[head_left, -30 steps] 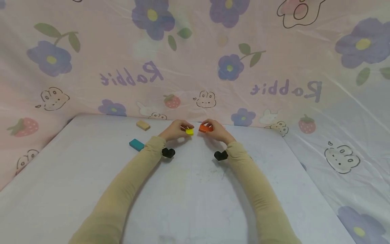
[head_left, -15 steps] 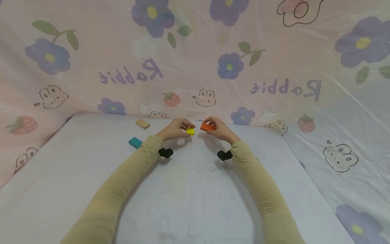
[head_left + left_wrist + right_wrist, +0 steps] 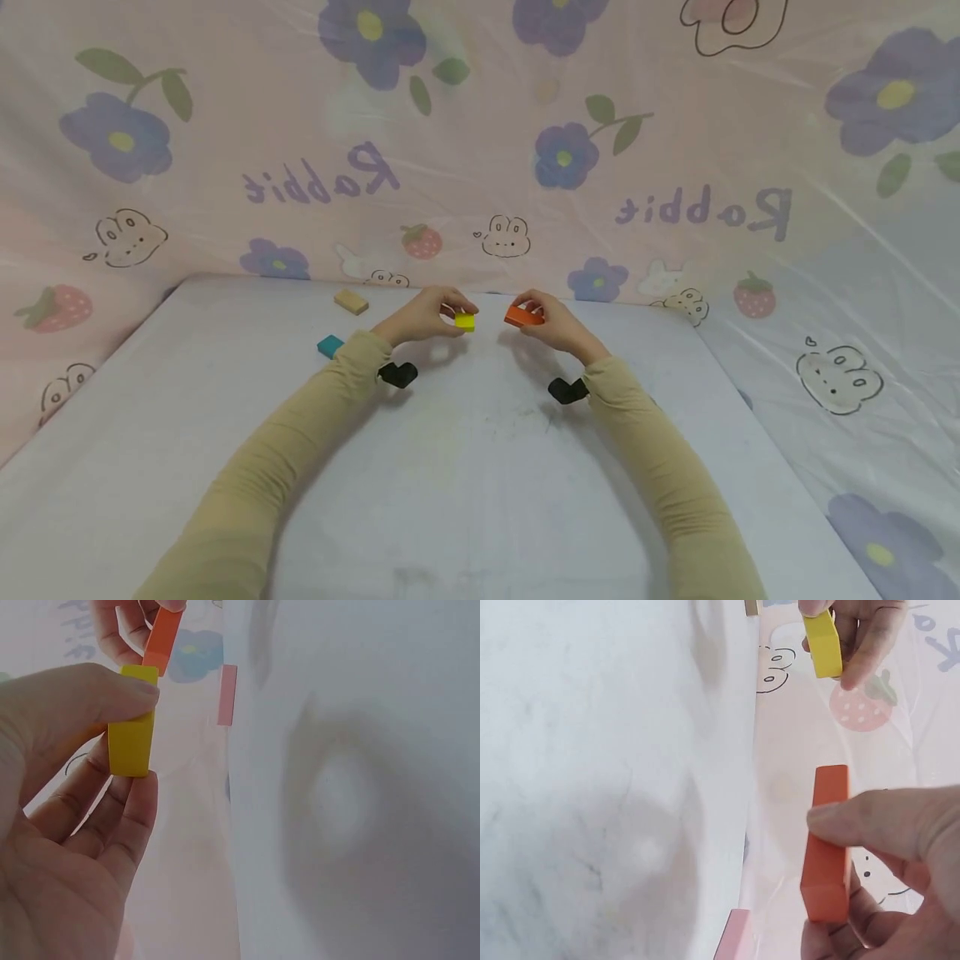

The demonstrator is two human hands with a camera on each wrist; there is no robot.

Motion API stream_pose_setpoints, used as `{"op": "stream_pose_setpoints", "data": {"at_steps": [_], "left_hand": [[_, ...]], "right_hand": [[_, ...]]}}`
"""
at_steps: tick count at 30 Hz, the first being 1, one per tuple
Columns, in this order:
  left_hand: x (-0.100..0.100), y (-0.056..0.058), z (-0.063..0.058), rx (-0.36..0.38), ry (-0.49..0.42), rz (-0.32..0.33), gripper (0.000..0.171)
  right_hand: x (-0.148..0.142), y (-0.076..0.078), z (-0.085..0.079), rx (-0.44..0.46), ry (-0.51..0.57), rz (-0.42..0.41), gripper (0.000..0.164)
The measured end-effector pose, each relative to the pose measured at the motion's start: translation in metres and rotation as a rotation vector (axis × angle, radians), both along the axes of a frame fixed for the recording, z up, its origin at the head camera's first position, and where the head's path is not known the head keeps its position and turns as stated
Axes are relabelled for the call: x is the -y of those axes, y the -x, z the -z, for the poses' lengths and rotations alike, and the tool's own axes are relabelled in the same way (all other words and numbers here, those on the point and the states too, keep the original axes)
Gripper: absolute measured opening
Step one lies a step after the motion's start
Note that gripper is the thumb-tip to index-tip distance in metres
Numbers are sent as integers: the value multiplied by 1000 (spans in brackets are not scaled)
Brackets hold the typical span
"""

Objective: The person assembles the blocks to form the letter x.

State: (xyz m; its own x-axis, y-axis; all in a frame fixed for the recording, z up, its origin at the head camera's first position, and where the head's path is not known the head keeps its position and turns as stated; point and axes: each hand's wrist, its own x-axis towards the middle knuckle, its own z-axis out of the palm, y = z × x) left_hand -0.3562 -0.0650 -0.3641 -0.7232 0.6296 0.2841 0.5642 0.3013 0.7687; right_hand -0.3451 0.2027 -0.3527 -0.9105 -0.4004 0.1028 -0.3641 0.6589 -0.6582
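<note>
Near the back of the table, my left hand (image 3: 422,318) pinches a yellow block (image 3: 465,322) between thumb and fingertips. Across a small gap, my right hand (image 3: 561,325) grips an orange block (image 3: 522,317) the same way, thumb on one face and fingers on the opposite side. Both blocks are held above the white surface, where the hands cast shadows. In the left wrist view the yellow block (image 3: 132,742) shows a broad face under the thumb. The right wrist view shows the orange block (image 3: 826,855) lengthwise, apart from the yellow one.
A natural wood block (image 3: 351,302) lies at the back left. Nearer, a teal block (image 3: 329,347) is partly covered by the left sleeve. A pink block (image 3: 227,695) rests by the table's back edge. A patterned curtain (image 3: 465,192) hangs behind the table.
My hands have drawn apart: the right one moved right with the orange block, and the left one shifted slightly left with the yellow block. The left sleeve now covers more of the teal block.
</note>
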Motion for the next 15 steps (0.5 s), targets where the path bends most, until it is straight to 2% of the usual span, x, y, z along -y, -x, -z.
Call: {"op": "stream_pose_setpoints", "data": {"at_steps": [8,15], "left_hand": [[3,-7,4,0,27,30,36],[4,-16,7,4,12,86,36]], "right_hand": [[-4,-13,-3,13,5,20,41],[-3,-27,-5,-16,7,-21,40]]}}
